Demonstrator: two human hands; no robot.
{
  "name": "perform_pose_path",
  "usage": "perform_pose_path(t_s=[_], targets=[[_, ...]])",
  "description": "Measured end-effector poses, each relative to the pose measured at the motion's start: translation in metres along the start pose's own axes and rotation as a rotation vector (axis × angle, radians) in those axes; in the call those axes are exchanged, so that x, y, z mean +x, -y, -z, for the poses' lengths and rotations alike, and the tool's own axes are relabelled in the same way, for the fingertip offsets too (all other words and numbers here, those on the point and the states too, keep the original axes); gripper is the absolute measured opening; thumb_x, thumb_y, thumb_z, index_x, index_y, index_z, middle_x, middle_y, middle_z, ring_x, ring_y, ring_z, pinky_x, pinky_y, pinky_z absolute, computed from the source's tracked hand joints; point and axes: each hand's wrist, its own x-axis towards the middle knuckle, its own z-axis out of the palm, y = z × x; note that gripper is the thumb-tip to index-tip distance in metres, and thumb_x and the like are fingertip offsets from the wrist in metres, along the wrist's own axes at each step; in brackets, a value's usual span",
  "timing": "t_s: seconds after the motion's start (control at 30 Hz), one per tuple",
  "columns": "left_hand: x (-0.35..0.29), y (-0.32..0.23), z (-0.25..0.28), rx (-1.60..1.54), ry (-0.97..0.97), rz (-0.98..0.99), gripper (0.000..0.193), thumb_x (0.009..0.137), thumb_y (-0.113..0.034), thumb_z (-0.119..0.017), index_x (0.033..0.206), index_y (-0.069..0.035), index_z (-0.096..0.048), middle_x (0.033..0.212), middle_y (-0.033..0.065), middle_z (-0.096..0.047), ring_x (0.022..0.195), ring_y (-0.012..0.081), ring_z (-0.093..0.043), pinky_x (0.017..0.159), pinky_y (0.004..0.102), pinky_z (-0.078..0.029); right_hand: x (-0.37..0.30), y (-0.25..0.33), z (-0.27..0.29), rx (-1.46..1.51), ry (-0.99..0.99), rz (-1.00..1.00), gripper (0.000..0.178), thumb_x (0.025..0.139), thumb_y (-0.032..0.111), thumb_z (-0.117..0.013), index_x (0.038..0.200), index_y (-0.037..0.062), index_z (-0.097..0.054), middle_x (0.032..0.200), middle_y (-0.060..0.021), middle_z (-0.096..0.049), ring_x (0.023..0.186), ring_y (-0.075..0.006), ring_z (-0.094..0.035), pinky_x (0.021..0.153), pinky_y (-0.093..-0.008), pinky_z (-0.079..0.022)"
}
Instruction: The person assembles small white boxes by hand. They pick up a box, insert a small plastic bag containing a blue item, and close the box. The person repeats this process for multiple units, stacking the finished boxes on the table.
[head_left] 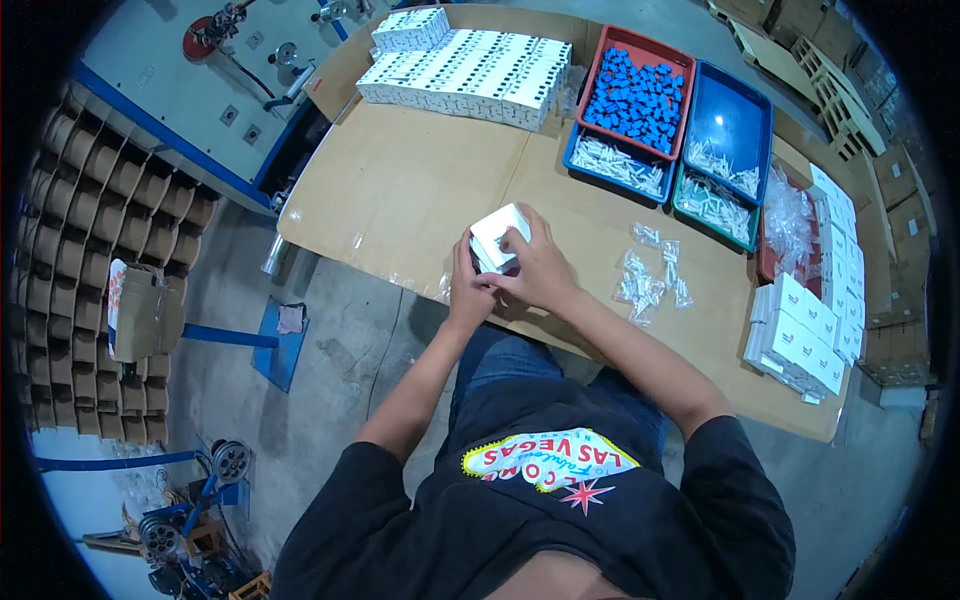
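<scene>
A small white box [492, 232] is held between my two hands near the front edge of the cardboard-covered table [400, 190]. My left hand [466, 286] wraps around its left and near side. My right hand [540, 268] grips the right side, with fingers curled over the top face. The fingers hide part of the box, and whether its flap is open cannot be made out. To the right of my hands lie several clear plastic bags [642, 282] with small white parts inside.
Stacked white boxes [460, 75] stand at the far left, more boxes [800, 335] at the right edge. A red tray [688, 75] of blue pieces sits on a blue tray [640, 197]; beside them are another blue tray [725, 110], a green tray [690, 205] and plastic bags [788, 225].
</scene>
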Motion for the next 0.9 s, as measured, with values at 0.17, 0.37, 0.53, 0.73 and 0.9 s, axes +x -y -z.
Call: perform_pose_path(t_s=[0.17,0.37,0.53,0.73,0.9], targets=[[0.006,-0.01,0.01,0.194,0.023,-0.094,0.101,0.079,-0.021,-0.083,0.157,0.004,-0.023,0.144,0.0249,-0.044,0.136,0.0414,-0.048,0.109,0.0462,-0.046,0.009,-0.002,-0.009,0.106,0.043,-0.252,0.059,0.076,0.031,-0.085,0.121,0.0052,-0.055,0.139,-0.0264,-0.05,0.129,-0.0451,-0.051,0.106,-0.0506,-0.045],[-0.018,-0.075,0.024,-0.196,-0.145,0.196,0.084,0.103,-0.06,-0.051,0.156,0.002,-0.03,0.13,0.016,-0.056,0.117,0.0279,-0.06,0.104,0.0434,-0.047,-0.014,0.012,0.067,0.447,0.054,-0.182,0.082,0.074,0.018,-0.073,0.148,0.0041,-0.042,0.141,-0.0241,-0.047,0.136,-0.0429,-0.046,0.111,-0.046,-0.042],[-0.02,-0.159,-0.004,-1.05,0.481,0.935,0.083,0.101,-0.075,-0.027,0.155,-0.014,-0.037,0.14,0.0097,-0.055,0.13,0.0239,-0.055,0.106,0.046,-0.047,-0.072,0.025,0.097,0.405,0.117,-0.009,0.085,0.069,0.012,-0.066,0.15,0.0069,-0.043,0.145,-0.0258,-0.041,0.136,-0.0454,-0.044,0.115,-0.0489,-0.036],[-0.04,-0.172,-0.069,-1.033,0.51,0.958,0.073,0.103,-0.07,-0.032,0.15,-0.016,-0.039,0.137,0.0063,-0.057,0.127,0.0217,-0.059,0.103,0.0395,-0.05,-0.105,0.011,0.111,0.207,-0.014,-0.1,0.071,0.078,0.032,-0.08,0.138,0.0067,-0.052,0.142,-0.0253,-0.048,0.132,-0.0472,-0.048,0.112,-0.0525,-0.038],[-0.036,-0.185,-0.088,-1.107,0.508,0.947,0.061,0.106,-0.062,-0.038,0.144,-0.016,-0.046,0.128,0.0033,-0.06,0.118,0.0168,-0.061,0.099,0.0349,-0.051,-0.115,-0.004,0.118,0.19,-0.131,-0.032,0.074,0.092,0.05,-0.07,0.142,0.0008,-0.048,0.145,-0.0284,-0.046,0.13,-0.0466,-0.05,0.109,-0.0515,-0.042]])
